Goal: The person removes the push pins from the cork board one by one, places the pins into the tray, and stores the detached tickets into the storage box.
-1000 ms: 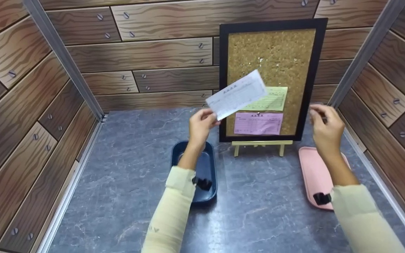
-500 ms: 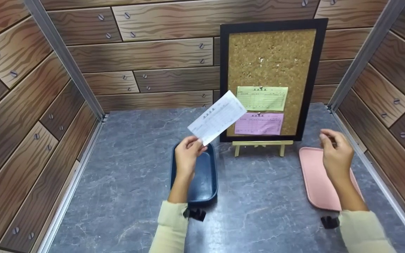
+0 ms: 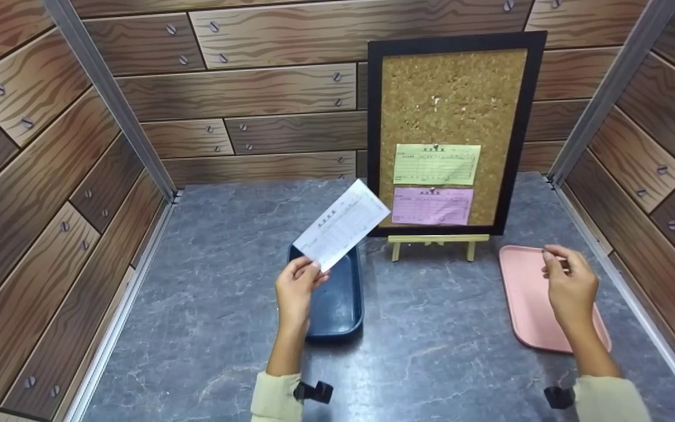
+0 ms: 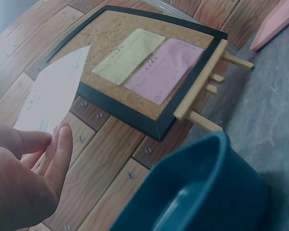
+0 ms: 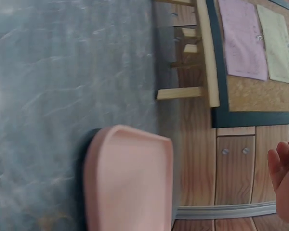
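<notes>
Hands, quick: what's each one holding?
Left hand: pinching the white paper slip above the blue tray.
Right hand: fingertips pinched over the pink tray; contents can't be told.

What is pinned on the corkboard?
On the corkboard hang a yellow slip above a pink slip. The cork behind both slips is covered.

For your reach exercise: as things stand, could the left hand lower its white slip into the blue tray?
Probably yes. The left hand pinches the white slip just above the blue tray, with nothing visible between them.
</notes>
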A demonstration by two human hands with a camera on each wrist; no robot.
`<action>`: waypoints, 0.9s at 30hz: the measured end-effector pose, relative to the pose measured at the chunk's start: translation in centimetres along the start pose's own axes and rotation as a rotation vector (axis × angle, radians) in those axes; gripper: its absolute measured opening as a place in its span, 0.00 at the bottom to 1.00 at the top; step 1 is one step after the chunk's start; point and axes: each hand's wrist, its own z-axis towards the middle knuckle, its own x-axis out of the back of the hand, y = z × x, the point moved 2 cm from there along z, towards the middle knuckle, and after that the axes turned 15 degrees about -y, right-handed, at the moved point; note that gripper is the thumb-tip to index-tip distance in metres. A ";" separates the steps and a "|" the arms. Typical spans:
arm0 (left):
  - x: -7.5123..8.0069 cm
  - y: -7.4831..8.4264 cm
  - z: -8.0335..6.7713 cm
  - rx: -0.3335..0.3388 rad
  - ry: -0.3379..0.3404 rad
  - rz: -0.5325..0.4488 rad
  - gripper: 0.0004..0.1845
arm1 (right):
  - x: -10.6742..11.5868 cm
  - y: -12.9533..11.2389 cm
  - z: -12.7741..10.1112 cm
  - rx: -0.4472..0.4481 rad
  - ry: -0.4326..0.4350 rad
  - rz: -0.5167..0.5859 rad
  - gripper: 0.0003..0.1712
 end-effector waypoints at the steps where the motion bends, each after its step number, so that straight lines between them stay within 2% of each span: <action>1: 0.2 -0.2 -0.3 0.005 0.009 0.003 0.12 | 0.1 0.3 -0.2 -0.005 -0.003 -0.008 0.09; 6: 1.2 -1.2 -1.6 0.035 0.052 0.004 0.12 | 0.2 1.5 -1.0 -0.035 -0.034 -0.041 0.09; 13: 2.3 -2.5 -3.2 0.089 0.120 0.007 0.13 | 0.0 3.1 -1.5 -0.145 -0.107 -0.122 0.09; 22: 3.3 -3.5 -3.9 0.118 0.158 0.008 0.14 | 1.0 6.1 -1.6 -0.339 -0.229 -0.261 0.13; 27: 3.6 -3.9 -4.4 0.128 0.168 0.025 0.17 | 1.5 7.4 -1.9 -0.370 -0.277 -0.329 0.13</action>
